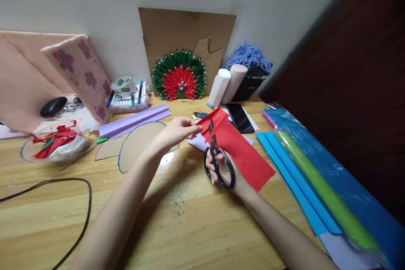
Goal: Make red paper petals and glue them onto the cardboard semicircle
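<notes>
A sheet of red crepe paper (243, 152) stretches over the right middle of the table. My left hand (182, 130) pinches its upper left edge between thumb and fingers. In my right hand (221, 166) is a pair of scissors (214, 141) with dark blue handles, fingers through the loops. The blades point away from me and lie at the paper near its left end, where a strip partly stands apart from the sheet. Below the left forearm lies a cardboard cutout (134, 147) with a blue-marked edge.
A green and red fan-shaped ornament (180, 78) leans against a cardboard sheet (190, 25). At left are a bowl of red scraps (52, 143), purple paper (136, 120) and markers (129, 100). A phone (240, 118), white rolls (220, 86) and blue sheets (294, 177) sit at right.
</notes>
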Demonstrator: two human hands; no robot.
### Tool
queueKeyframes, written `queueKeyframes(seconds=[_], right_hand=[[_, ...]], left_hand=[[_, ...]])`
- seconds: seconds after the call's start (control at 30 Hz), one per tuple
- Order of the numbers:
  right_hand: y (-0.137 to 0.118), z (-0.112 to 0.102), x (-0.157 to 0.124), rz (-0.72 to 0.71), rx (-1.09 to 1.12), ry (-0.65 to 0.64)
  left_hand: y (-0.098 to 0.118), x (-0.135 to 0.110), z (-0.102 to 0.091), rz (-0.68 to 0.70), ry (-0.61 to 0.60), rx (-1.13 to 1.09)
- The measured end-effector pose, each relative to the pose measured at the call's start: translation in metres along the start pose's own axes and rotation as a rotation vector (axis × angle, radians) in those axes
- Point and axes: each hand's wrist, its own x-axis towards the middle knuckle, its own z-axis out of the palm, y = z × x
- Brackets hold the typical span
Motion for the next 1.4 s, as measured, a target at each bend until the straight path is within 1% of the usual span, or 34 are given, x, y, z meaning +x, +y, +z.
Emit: queueKeyframes(seconds=[0.17,0.3,0.4,0.47,0.53,0.6,0.67,0.7,0.73,0.8,0.87,0.93,1.03,1.13,1.23,1.4], right_hand=[[-0.001,0.0,-0.003,-0.031,-0.068,-0.029],[0.0,0.001,-0.004,-0.042,-0.092,-0.052],[-0.003,0.005,-0.006,-0.039,-0.102,-0.104],[-0.009,0.007,-0.01,-0.024,-0.132,-0.165],[-0.016,0.008,-0.015,0.015,-0.177,-0.268],[-0.023,0.005,-0.019,0.047,-0.213,-0.408],[-0.029,-0.001,-0.021,0.037,-0.214,-0.53],[-0.03,-0.005,-0.022,0.014,-0.201,-0.56],[-0.031,-0.009,-0.021,-0.014,-0.184,-0.562],[-0.029,-0.018,-0.018,-0.062,-0.176,-0.507],[-0.026,-0.024,-0.014,-0.069,-0.217,-0.438],[-0.023,-0.027,-0.011,-0.028,-0.254,-0.411],[-0.022,-0.025,-0.008,0.038,-0.245,-0.398],[-0.025,-0.021,-0.008,0.068,-0.231,-0.363],[-0.029,-0.019,-0.008,0.101,-0.23,-0.346],[-0.031,-0.019,-0.008,0.111,-0.211,-0.336]], left_hand=[[-0.003,0.004,0.001,0.031,0.15,-0.028],[-0.009,0.011,0.01,0.091,0.274,-0.111],[-0.014,0.014,0.015,0.161,0.352,-0.148],[-0.015,0.015,0.014,0.243,0.436,-0.134],[-0.016,0.014,0.01,0.343,0.548,-0.045],[-0.016,0.011,0.004,0.459,0.66,0.122],[-0.015,0.009,-0.003,0.587,0.713,0.312],[-0.015,0.008,-0.006,0.641,0.713,0.391],[-0.014,0.007,-0.008,0.679,0.698,0.447],[-0.013,0.005,-0.009,0.7,0.647,0.486],[-0.012,0.004,-0.007,0.656,0.597,0.453],[-0.01,0.002,-0.004,0.581,0.544,0.385],[-0.006,0.0,0.0,0.454,0.468,0.289],[-0.001,-0.002,0.0,0.346,0.42,0.27],[0.002,-0.003,0.0,0.298,0.398,0.288],[0.001,-0.003,-0.001,0.275,0.383,0.306]])
